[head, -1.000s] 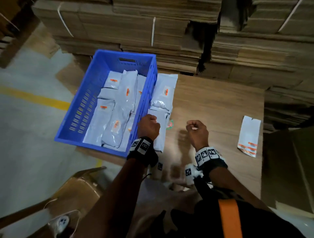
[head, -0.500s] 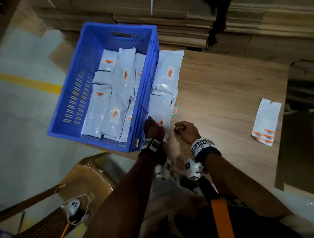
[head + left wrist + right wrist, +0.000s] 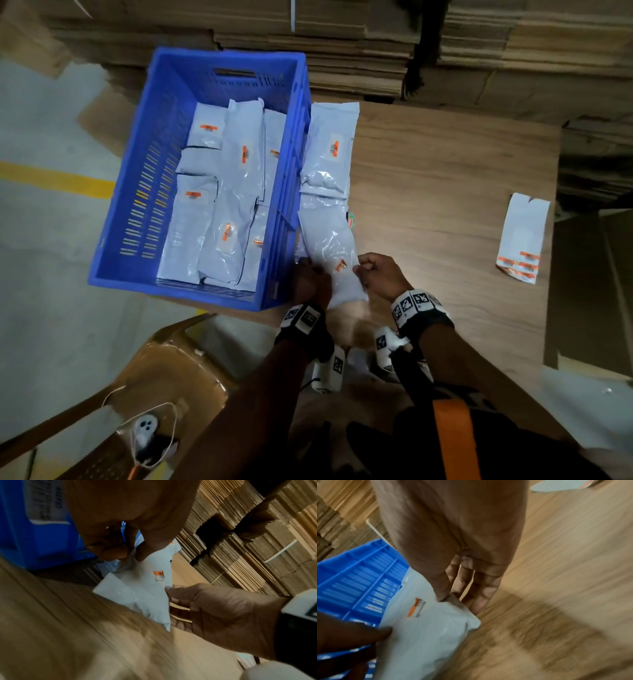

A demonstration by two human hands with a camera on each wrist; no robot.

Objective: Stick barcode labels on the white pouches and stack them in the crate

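A white pouch (image 3: 330,253) with a small orange barcode label (image 3: 340,265) lies on the wooden table beside the blue crate (image 3: 144,164). My left hand (image 3: 310,281) pinches its left edge; the left wrist view shows thumb and fingers closed on the plastic (image 3: 130,558). My right hand (image 3: 378,274) grips the pouch's right edge, thumb on top (image 3: 442,593) and fingers under. The same pouch (image 3: 426,635) shows its label (image 3: 416,607) in the right wrist view. A second labelled pouch (image 3: 329,150) lies further back. Several labelled pouches (image 3: 236,192) lie in the crate.
A label sheet (image 3: 522,236) with orange stickers lies at the table's right side. Stacks of flat cardboard (image 3: 376,51) stand behind the table. A brown plastic chair (image 3: 164,373) sits at the lower left, below the crate's near end. The table edge (image 3: 551,308) runs down the right.
Both hands have moved onto the near pouch and taken hold of its two edges. The label now shows on it between the hands. The head view has tilted down.
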